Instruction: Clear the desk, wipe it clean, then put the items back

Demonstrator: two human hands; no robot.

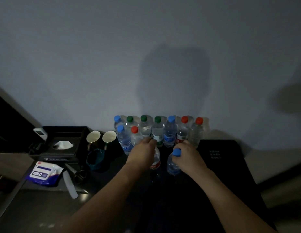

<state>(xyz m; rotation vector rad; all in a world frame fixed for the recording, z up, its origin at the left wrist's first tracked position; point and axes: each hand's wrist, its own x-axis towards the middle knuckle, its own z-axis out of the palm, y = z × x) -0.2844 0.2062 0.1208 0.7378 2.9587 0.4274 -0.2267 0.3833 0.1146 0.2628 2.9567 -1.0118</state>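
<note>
Hands each hold one bottle: left hand (143, 151) grips red-labelled clear plastic bottle (156, 161) by top, right hand (188, 154) pinches blue-capped clear bottle (173, 163) at neck; likely joining row of bottles (160, 132) beyond fingers.

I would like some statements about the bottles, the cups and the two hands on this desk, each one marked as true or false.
1. The right hand grips a blue-capped bottle near its neck. True.
2. The left hand lies flat on the wipes pack. False: it grips a bottle with a red label, far from the pack.
3. Three green-capped bottles stand in the row by the wall. True.
4. The two cups stand to the right of the bottles. False: they stand to the left, beside the tissue box.
5. All bottles in the row have blue caps. False: the caps are blue, green and red.
</note>
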